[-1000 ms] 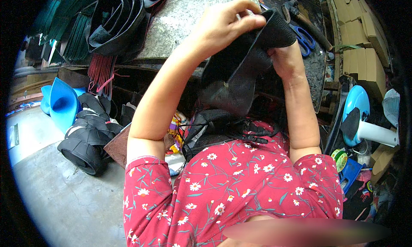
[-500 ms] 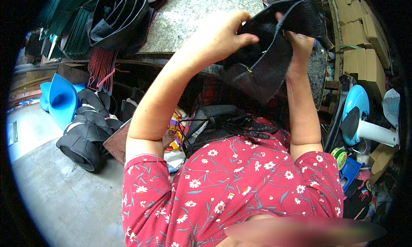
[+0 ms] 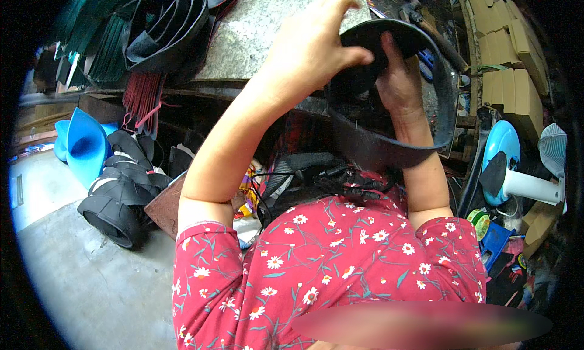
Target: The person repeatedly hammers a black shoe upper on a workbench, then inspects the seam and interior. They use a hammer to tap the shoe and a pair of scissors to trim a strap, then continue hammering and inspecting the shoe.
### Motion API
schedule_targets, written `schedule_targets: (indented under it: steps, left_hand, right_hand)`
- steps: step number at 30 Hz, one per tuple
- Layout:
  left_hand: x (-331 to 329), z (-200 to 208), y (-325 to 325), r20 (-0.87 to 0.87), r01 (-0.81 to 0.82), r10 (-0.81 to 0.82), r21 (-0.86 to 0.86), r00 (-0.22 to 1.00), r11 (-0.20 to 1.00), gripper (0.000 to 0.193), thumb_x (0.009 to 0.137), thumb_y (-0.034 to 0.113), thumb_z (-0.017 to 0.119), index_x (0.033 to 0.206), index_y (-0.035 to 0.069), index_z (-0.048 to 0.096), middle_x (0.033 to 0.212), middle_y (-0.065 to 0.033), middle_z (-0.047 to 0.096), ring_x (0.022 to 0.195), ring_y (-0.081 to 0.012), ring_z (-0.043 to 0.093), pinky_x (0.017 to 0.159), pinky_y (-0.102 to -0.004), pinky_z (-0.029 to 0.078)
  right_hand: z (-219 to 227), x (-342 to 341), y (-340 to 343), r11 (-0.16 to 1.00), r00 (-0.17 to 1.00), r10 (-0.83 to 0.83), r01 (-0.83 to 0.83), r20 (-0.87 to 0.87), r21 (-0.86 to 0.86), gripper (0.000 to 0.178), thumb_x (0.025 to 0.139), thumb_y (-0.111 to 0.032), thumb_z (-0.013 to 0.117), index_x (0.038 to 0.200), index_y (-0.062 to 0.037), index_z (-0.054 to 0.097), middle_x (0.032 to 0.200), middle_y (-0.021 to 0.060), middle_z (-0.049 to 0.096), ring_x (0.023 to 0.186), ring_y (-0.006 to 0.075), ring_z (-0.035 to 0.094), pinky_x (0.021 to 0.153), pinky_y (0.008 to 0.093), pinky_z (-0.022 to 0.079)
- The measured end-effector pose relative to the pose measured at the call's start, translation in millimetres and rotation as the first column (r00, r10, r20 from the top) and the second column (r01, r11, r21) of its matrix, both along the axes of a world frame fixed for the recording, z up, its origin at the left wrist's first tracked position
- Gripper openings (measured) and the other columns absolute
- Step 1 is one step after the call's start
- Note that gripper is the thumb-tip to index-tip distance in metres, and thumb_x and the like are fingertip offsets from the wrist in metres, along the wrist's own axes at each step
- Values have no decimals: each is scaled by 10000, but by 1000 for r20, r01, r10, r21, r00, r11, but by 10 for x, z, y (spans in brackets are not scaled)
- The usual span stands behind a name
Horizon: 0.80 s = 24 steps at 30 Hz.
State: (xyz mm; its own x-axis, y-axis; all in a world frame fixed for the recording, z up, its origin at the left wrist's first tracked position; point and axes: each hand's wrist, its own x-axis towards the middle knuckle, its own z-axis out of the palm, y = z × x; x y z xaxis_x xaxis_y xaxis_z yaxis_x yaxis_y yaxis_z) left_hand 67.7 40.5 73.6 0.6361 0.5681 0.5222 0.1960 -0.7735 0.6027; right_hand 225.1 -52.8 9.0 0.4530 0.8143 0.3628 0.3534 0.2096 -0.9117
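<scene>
A black leather-like piece (image 3: pixel 389 144) is held up ahead of me, spread into a wide loop with a broader dark part at its upper left. My right hand (image 3: pixel 403 85) shows through the loop, its thumb laid against the black material; the other fingers are partly hidden. The front band of the loop crosses before my right forearm. My left hand (image 3: pixel 313 43) is at the loop's upper left edge, thumb and forefinger spread apart with a gap between them.
Behind my hands is a grey stone-topped bench (image 3: pixel 267 21). Black rolled strips (image 3: pixel 164 27) lie at its left, and a hammer (image 3: pixel 435 34) at its right. Black shoe-like pieces (image 3: pixel 115 213) stack on the floor. A blue fan (image 3: pixel 504 149) and cardboard boxes (image 3: pixel 514 94) stand right.
The black piece has turned from a folded, pointed shape into an open loop and come lower. My right hand now shows inside it. My left hand has risen slightly with its fingers spread.
</scene>
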Motion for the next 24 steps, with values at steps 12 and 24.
schedule_targets:
  steps: [12, 24]
  left_hand:
    - [-276, -337, -45, 110, 208, -185, -708, 977, 675, 444, 894, 60, 623, 1326, 50, 520, 955, -30, 624, 835, -113, 610, 844, -224, 481]
    - [-314, -450, -168, 338, 303, -33, -790, 940, 533, 262, 919, 112, 617, 1169, 37, 596, 894, -93, 694, 786, -198, 671, 746, -290, 527]
  right_hand:
    - [-26, 56, -103, 962, 466, 182, -265, -866, 60, 294, 858, -152, 749, 1132, -93, 662, 1123, 40, 697, 1056, 215, 653, 950, 409, 505]
    - [62, -63, -175, 942, 307, 236, -306, -922, 139, 258, 860, -189, 720, 1101, -122, 656, 1053, 48, 701, 981, 235, 678, 864, 482, 547]
